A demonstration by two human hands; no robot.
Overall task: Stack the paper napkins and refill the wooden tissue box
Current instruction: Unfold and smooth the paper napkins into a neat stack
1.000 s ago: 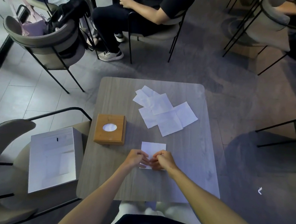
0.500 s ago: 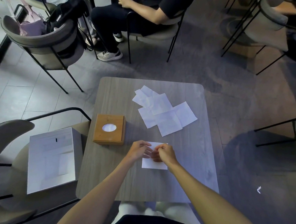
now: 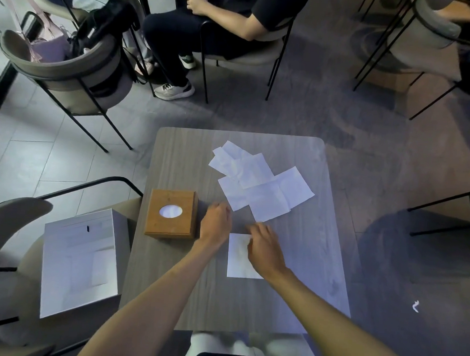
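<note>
A folded white napkin (image 3: pixel 238 256) lies flat on the grey table (image 3: pixel 319 265) in front of me. My right hand (image 3: pixel 264 248) rests over its right edge, fingers spread, holding nothing. My left hand (image 3: pixel 216 223) hovers beside the napkin's upper left, just right of the wooden tissue box (image 3: pixel 171 214), fingers curled loosely and empty. The box has an oval opening that shows white inside. Several loose napkins (image 3: pixel 258 183) lie overlapping farther back on the table.
A white open carton (image 3: pixel 78 262) sits on the chair at my left. Chairs surround the table. A seated person (image 3: pixel 224 20) is beyond the far edge, and a chair with bags (image 3: pixel 71 49) stands at the far left.
Both hands let go of the folded napkin, which now lies flat. My left hand moved up and left toward the box; my right hand slid up and right toward the loose napkins.
</note>
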